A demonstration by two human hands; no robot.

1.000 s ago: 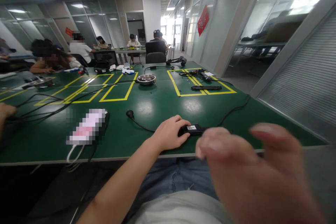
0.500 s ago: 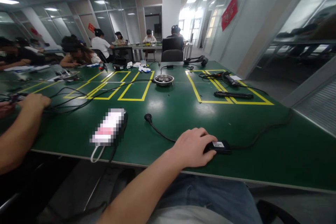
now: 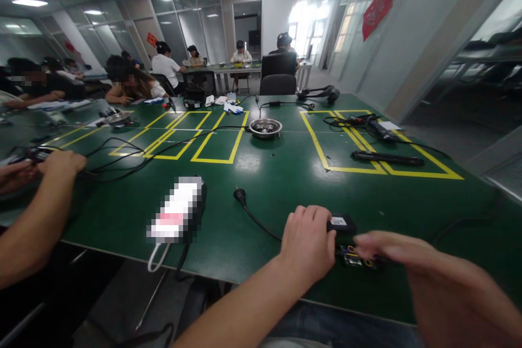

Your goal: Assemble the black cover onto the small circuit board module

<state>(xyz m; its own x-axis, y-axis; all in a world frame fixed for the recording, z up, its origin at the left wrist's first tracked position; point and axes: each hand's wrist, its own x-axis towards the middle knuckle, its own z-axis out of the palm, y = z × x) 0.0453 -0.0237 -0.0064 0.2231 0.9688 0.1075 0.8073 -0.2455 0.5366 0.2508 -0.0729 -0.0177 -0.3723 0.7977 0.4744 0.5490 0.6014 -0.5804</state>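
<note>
My left hand (image 3: 308, 239) is closed around the left end of a black adapter case (image 3: 342, 223) with a white label, just above the green table. From the left side of that hand runs a black cord, ending in a plug (image 3: 240, 194) on the table. Below the case shows a small circuit board (image 3: 354, 255) with copper-coloured coils. My right hand (image 3: 411, 261) is beside the board on its right, fingertips pointing left over it. Blur and the angle hide whether its fingers grip the board.
A pixelated, phone-like device (image 3: 177, 212) with a white loop lies left of the plug. Beyond are a metal bowl (image 3: 265, 128) of small parts, a black bar (image 3: 387, 158), and yellow-taped rectangles. At the left, a co-worker's hands (image 3: 61, 166) handle dark parts among black cables (image 3: 118, 147).
My right hand has come in from the right. The circuit board now shows below the case, and the case's right end sits higher. The view has shifted slightly.
</note>
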